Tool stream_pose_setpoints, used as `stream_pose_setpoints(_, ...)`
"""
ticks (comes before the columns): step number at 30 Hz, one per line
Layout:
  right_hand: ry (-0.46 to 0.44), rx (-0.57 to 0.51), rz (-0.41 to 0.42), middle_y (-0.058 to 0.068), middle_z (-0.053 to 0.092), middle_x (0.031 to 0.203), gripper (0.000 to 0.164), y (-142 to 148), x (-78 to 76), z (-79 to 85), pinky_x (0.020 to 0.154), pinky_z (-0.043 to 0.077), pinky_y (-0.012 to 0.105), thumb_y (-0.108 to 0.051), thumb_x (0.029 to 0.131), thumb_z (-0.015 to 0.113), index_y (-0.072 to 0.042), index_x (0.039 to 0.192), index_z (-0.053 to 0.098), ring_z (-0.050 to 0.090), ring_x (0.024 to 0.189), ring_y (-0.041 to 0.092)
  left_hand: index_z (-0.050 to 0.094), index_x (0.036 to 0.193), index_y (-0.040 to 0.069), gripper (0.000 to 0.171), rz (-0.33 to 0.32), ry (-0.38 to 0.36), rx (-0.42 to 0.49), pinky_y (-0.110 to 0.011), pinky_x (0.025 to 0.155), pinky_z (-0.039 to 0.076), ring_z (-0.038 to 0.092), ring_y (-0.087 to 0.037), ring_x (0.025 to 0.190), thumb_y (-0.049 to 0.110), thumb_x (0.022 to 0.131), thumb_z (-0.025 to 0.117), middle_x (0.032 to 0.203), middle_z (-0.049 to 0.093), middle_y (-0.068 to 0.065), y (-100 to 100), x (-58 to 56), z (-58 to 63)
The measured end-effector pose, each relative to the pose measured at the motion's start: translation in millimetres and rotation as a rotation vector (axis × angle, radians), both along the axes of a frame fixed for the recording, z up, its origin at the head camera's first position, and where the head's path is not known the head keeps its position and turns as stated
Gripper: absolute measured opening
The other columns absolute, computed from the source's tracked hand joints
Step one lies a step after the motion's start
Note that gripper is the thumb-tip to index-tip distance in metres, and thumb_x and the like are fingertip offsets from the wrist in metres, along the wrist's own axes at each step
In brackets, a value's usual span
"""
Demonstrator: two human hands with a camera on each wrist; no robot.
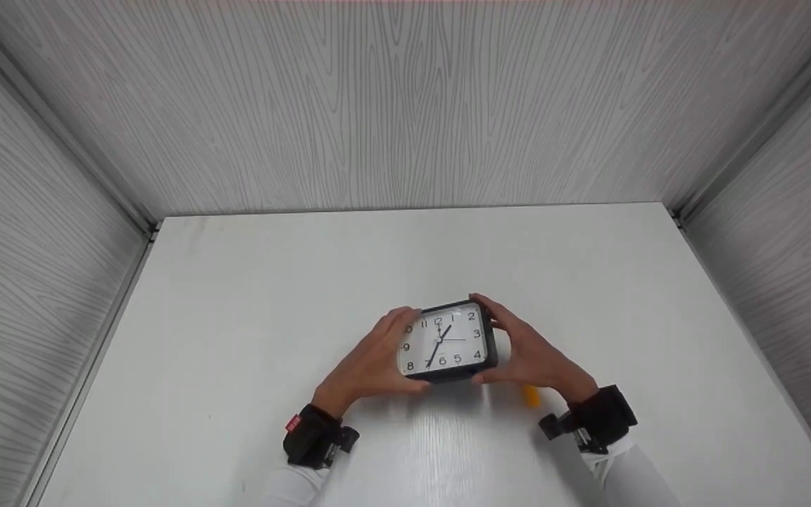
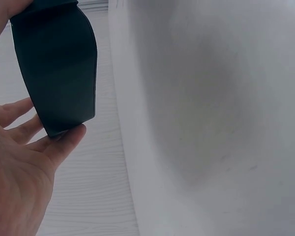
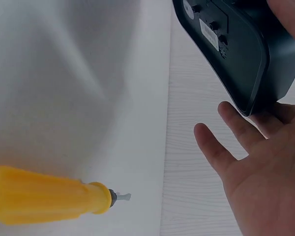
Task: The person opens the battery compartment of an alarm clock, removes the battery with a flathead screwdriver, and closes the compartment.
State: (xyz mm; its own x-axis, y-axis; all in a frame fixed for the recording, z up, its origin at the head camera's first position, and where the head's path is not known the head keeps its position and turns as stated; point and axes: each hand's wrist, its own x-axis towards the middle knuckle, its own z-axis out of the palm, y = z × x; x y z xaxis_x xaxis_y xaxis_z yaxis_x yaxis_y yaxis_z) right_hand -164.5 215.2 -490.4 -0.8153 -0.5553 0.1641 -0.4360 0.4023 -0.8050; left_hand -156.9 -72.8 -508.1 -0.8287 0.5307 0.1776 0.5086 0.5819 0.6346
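Note:
A dark, rounded-rectangular alarm clock [image 1: 448, 341] with a white dial is held between both hands, face up toward the head camera and slightly tilted. My left hand [image 1: 377, 359] grips its left end, thumb along the lower edge and fingers at the upper edge. On the opposite end, my right hand [image 1: 532, 359] pinches it between the thumb below and fingertips above. The right wrist view shows the clock's back [image 3: 236, 54], with small knobs and a barcode label [image 3: 209, 34]. Two fingers of the right hand [image 3: 270, 167] extend away from the casing there.
A yellow-handled screwdriver [image 3: 44, 194] with a short metal shaft lies on the white table [image 1: 236, 317], mostly hidden under the right hand in the head view. Grey wood-grain panels [image 1: 405, 105] enclose the table at the back and both sides.

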Motion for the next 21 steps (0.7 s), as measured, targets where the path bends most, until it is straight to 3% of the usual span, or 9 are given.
stream_pose_setpoints(5,0.03,0.013,-0.005,-0.009,0.043,0.149,0.117,-2.4,-0.7,-1.5,0.113,0.038,0.045,-0.026,0.058,0.094,-0.024,0.153,0.027,0.041,0.137,0.014,0.026,0.152,0.012,0.112,0.003,-0.015,-0.005,-0.039,0.108,0.044,0.043,-0.022,0.133,0.046,0.063,0.085,0.152,0.035,-0.009,-1.4,3.0,-1.3)
stream_pose_setpoints(10,0.05,0.012,-0.014,-0.007,0.049,0.144,0.115,-1.4,-1.2,0.4,0.111,0.037,0.051,-0.024,0.056,0.095,-0.021,0.151,0.031,0.047,0.131,0.017,0.026,0.152,0.012,0.111,0.0,-0.033,-0.006,-0.04,0.108,0.044,0.042,-0.022,0.134,0.044,0.064,0.085,0.152,0.035,-0.009,-0.5,4.1,0.1)
stream_pose_setpoints(16,0.056,-0.004,-0.01,-0.007,0.051,0.143,0.112,1.5,-1.8,3.9,0.109,0.038,0.057,-0.03,0.057,0.095,-0.022,0.15,0.034,0.049,0.13,0.018,0.022,0.153,0.014,0.112,-0.009,-0.04,-0.002,-0.039,0.107,0.044,0.042,-0.021,0.134,0.045,0.065,0.084,0.153,0.032,-0.008,1.7,5.1,-1.3)
stream_pose_setpoints(21,0.08,-0.003,0.007,-0.008,0.052,0.142,0.108,1.8,-2.8,10.5,0.109,0.038,0.055,-0.035,0.059,0.093,-0.024,0.15,0.035,0.05,0.128,0.015,0.019,0.154,0.015,0.113,-0.008,-0.047,0.028,-0.036,0.102,0.047,0.043,-0.018,0.13,0.044,0.066,0.084,0.154,0.03,-0.006,2.7,6.5,-4.6)
